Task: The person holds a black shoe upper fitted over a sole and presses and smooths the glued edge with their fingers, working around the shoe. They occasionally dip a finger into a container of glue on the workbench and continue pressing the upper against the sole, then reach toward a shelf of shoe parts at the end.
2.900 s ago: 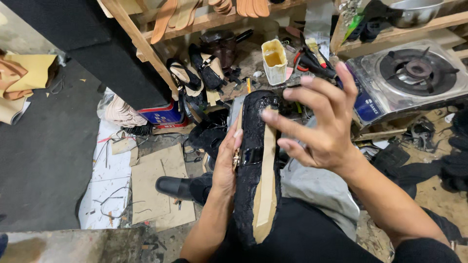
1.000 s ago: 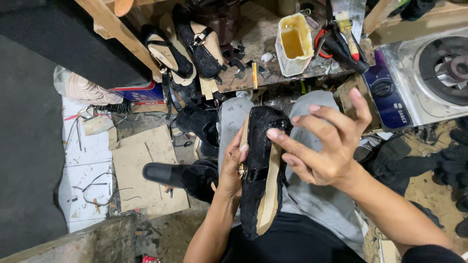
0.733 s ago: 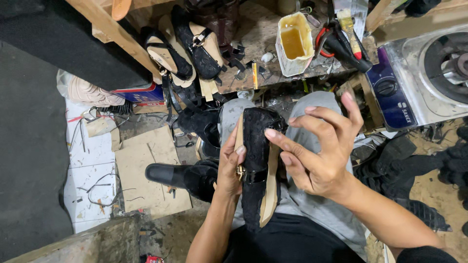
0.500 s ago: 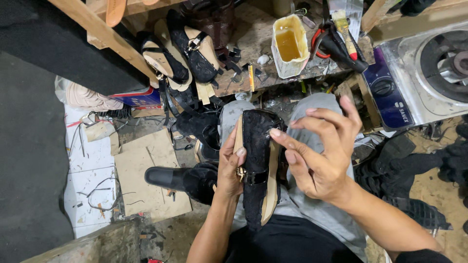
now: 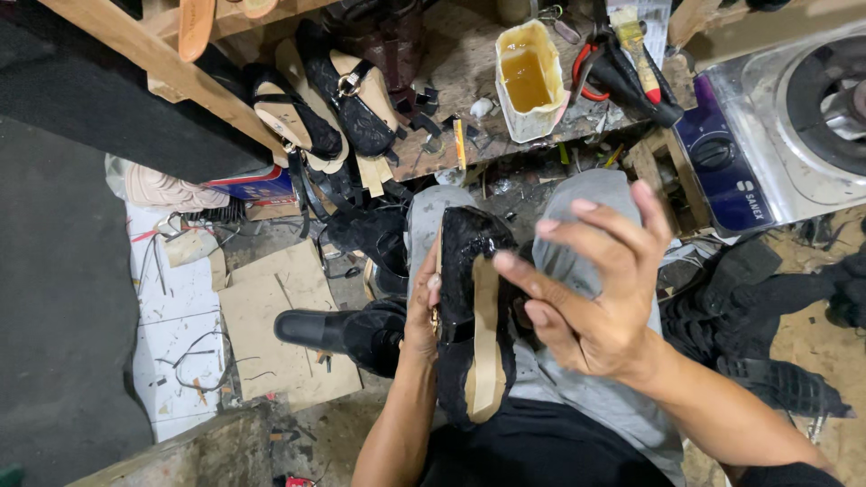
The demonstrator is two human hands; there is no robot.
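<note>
Currently, the left hand (image 5: pixel 422 311) grips the black lace shoe (image 5: pixel 469 316) along its side, sole up, on the person's lap. Its tan insole strip (image 5: pixel 487 338) runs lengthwise. The right hand (image 5: pixel 600 289) rests on the shoe, fingers (image 5: pixel 532 275) spread.

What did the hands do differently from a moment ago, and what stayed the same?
The right hand has slid a little down the black lace shoe with the tan insole, its fingers spread, fingertips pressing the insole. Nothing was picked up or let go. The left hand still grips the shoe's side on the lap; the yellow glue tub stays on the bench.
</note>
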